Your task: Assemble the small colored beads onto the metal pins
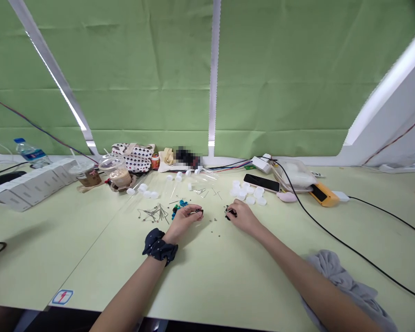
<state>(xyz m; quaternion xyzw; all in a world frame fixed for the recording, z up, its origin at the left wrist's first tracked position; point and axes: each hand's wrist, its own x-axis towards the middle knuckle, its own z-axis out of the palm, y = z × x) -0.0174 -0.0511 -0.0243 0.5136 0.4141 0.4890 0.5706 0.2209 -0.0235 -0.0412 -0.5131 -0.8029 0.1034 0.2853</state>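
My left hand (187, 216), with a dark dotted scrunchie (160, 246) round its wrist, pinches a small black part (199, 211) between thumb and fingertips. Close to that hand lie blue and dark beads or knobs (175, 211) and a spread of thin metal pins (154, 214). Over to the right, the fingers of my right hand (241, 214) are closed at more small black parts (231, 212). Whether one of these is in the pinch is too small to tell. Between the hands, several tiny dark pieces (215, 220) are scattered on the pale table (210, 276).
White round caps (251, 193) lie behind my right hand, near a phone (262, 182). A yellow meter (323, 194) and a black cable (327, 230) are at right. Drink cups (119, 177), white boxes (31, 186) and a water bottle (32, 153) stand at left. Grey cloth (346, 276) lies by my right arm.
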